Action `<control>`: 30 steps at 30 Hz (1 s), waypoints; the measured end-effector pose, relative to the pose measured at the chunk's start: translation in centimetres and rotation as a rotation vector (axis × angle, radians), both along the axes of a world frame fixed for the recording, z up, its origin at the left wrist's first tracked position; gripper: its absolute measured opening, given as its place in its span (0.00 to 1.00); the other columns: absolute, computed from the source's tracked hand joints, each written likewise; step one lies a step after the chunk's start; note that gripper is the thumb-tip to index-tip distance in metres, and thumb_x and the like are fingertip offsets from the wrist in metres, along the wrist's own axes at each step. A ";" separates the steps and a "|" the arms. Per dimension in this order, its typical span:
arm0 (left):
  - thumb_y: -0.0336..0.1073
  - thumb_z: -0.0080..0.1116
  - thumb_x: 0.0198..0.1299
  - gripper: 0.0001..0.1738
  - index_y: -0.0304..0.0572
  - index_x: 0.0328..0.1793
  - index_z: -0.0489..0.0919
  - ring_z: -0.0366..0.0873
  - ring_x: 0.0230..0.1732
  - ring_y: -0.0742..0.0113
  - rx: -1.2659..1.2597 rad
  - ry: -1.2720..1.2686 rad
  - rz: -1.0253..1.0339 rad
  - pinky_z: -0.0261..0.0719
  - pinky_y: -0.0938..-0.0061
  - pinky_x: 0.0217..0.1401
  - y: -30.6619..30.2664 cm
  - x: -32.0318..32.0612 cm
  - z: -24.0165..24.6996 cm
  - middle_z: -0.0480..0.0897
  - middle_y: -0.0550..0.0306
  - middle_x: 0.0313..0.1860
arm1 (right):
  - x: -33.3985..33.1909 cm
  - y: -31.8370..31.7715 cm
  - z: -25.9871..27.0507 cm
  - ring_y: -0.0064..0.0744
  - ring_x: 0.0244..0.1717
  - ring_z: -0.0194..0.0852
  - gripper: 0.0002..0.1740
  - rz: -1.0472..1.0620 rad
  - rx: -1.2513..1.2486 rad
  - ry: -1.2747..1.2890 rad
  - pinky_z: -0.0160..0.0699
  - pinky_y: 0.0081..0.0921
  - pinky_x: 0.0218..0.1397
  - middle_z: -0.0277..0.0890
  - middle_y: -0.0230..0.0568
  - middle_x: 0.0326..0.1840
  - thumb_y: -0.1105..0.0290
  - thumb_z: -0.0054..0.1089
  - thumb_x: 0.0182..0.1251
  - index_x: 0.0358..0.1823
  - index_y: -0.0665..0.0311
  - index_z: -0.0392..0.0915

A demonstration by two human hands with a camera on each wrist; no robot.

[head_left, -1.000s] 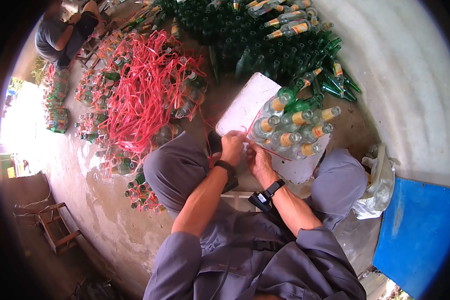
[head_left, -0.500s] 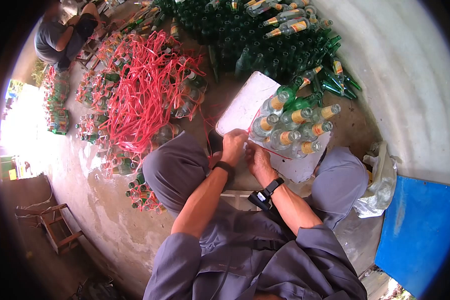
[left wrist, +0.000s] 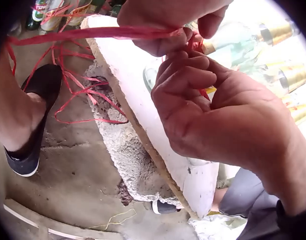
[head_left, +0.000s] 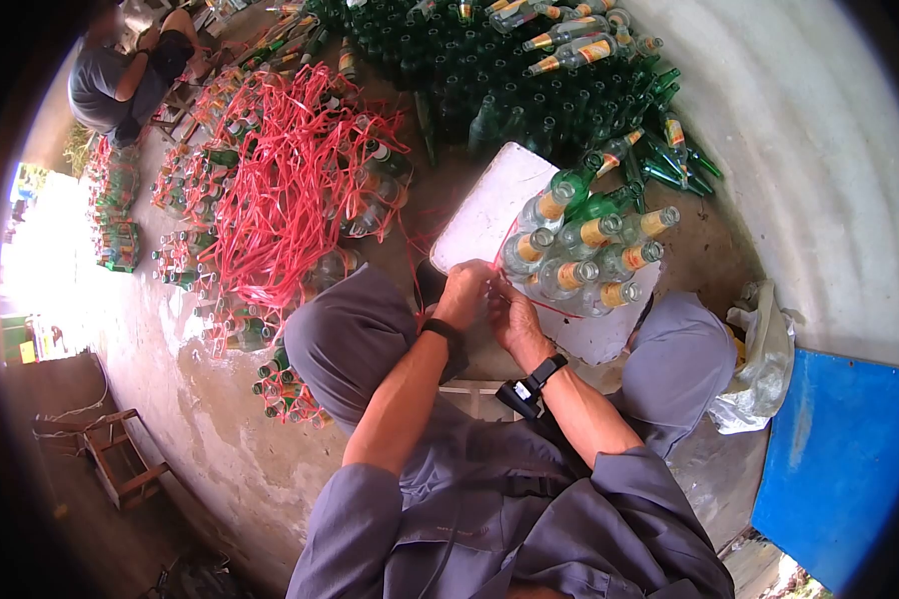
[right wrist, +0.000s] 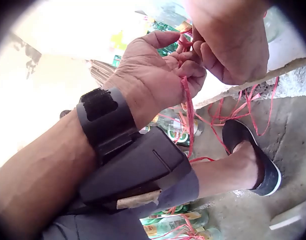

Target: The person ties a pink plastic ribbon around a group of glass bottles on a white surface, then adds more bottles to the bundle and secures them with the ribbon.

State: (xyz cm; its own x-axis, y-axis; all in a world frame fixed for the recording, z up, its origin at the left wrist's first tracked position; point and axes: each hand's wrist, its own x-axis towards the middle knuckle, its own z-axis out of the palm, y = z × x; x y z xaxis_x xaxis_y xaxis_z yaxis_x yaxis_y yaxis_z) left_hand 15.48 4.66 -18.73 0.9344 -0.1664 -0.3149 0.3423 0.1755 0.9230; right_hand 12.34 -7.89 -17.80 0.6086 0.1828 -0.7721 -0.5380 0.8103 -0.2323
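Note:
A cluster of clear glass bottles point(head_left: 596, 234) with gold neck labels, and green ones behind, stands on a white board point(head_left: 484, 215). Red plastic twine point(head_left: 559, 309) runs round the cluster. At its near left side both hands meet. My left hand point(head_left: 462, 295) pinches the twine, and a long strand point(left wrist: 88, 34) stretches away from its fingers in the left wrist view. My right hand point(head_left: 515, 321) has its fingers curled on the twine where the strands come together, fingertips right against the left hand's. The crossing itself is partly hidden by the fingers.
A heap of red twine point(head_left: 280, 190) covers bundled bottles at left. Many green bottles point(head_left: 449, 85) stand at the back. A plastic bag point(head_left: 759, 369) and a blue panel point(head_left: 834, 469) are at right. Another person point(head_left: 120, 85) sits at far left.
Both hands stay beside the bottles with the twine. The right fingers have drawn slightly closer to the left hand, and the left fingers have shifted a little. The bottles stand as before.

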 end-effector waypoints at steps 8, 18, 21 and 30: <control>0.31 0.63 0.53 0.05 0.41 0.34 0.78 0.64 0.20 0.80 -0.061 0.211 0.091 0.59 0.82 0.24 -1.2 0.3 1.9 0.74 0.67 0.22 | -0.1 -0.4 -0.7 0.18 0.27 0.69 0.07 -0.016 0.014 -0.050 0.64 0.15 0.25 0.76 0.24 0.31 0.68 0.66 0.63 0.42 0.54 0.81; 0.40 0.54 0.62 0.17 0.29 0.35 0.79 0.75 0.30 0.65 0.251 -0.019 0.124 0.74 0.67 0.35 -1.5 -0.1 0.7 0.80 0.50 0.26 | -0.5 -0.2 0.5 0.18 0.30 0.66 0.15 0.017 -0.004 -0.041 0.59 0.16 0.30 0.73 0.23 0.36 0.64 0.59 0.67 0.54 0.57 0.79; 0.40 0.54 0.63 0.17 0.29 0.35 0.79 0.75 0.30 0.67 0.211 -0.002 0.136 0.73 0.69 0.34 -1.7 -0.3 1.0 0.80 0.52 0.26 | -0.5 -0.2 0.3 0.17 0.31 0.65 0.17 0.039 0.007 -0.058 0.58 0.16 0.31 0.72 0.20 0.36 0.64 0.59 0.68 0.56 0.56 0.79; 0.44 0.49 0.68 0.22 0.29 0.39 0.83 0.75 0.29 0.72 0.176 0.085 0.159 0.74 0.75 0.34 -1.8 -0.9 2.5 0.81 0.56 0.27 | -0.9 -0.4 0.0 0.19 0.38 0.76 0.15 0.087 0.007 -0.162 0.73 0.17 0.40 0.81 0.22 0.38 0.64 0.67 0.66 0.53 0.55 0.81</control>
